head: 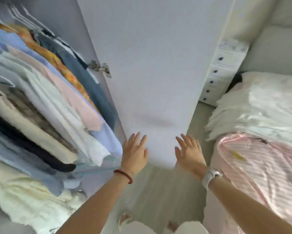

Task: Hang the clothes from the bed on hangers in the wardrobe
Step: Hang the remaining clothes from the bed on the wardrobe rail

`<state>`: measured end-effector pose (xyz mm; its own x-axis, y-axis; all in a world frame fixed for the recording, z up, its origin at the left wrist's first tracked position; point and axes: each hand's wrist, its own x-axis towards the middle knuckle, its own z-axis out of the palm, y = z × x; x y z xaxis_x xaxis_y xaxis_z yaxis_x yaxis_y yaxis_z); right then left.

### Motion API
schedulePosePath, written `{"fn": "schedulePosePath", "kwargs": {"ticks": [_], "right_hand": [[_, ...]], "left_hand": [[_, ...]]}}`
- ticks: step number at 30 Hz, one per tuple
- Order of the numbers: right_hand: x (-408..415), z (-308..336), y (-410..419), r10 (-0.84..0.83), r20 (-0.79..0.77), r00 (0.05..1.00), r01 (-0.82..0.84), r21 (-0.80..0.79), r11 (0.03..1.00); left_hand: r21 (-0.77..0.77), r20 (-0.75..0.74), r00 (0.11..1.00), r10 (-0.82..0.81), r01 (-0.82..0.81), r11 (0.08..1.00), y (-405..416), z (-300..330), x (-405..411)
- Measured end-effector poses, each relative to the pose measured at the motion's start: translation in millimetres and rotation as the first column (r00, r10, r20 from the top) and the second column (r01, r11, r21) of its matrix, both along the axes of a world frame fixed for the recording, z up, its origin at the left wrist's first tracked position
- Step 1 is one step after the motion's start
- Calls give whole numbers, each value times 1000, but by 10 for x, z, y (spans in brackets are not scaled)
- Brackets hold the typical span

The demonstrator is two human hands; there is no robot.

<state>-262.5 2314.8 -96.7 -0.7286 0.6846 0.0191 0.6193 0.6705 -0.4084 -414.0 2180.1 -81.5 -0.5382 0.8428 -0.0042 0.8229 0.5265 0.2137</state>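
The wardrobe on the left is packed with hanging clothes (45, 105): pale blue, pink, white, cream, black, orange-patterned and denim garments, blurred by motion. Its white door (150, 68) stands open straight ahead. My left hand (135, 153), with a red bead bracelet at the wrist, is held out with straight fingers near the door's lower edge. My right hand (190, 153), with a white watch at the wrist, is likewise spread, beside the door's free edge. Neither hand holds anything. The bed (260, 166) on the right has pink striped bedding and a white pillow (263, 108).
A white drawer unit (224, 71) with dark knobs stands behind the door, beside the bed's head. A metal hinge (100, 68) joins door and wardrobe. Pale floor (158, 191) runs between wardrobe and bed. My knees show at the bottom edge.
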Motion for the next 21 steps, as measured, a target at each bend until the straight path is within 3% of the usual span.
{"fn": "schedulePosePath", "kwargs": {"ticks": [5,9,13,21], "right_hand": [[1457,-130,661,-408,68,911,409,-4,912],[2105,-178,860,-595,101,798,600,-32,799],[2571,-275,1133,-752,82,654,756,-80,649],[3035,-407,2055,-917,88,388,902,-242,358]], "left_hand": [[-82,94,900,-426,433,898,1208,-167,1047],[-45,112,822,-558,565,824,1868,-180,1524],[-40,196,741,-642,660,750,2612,-189,1981],[-83,358,632,-687,755,651,4091,-476,2428]]}}
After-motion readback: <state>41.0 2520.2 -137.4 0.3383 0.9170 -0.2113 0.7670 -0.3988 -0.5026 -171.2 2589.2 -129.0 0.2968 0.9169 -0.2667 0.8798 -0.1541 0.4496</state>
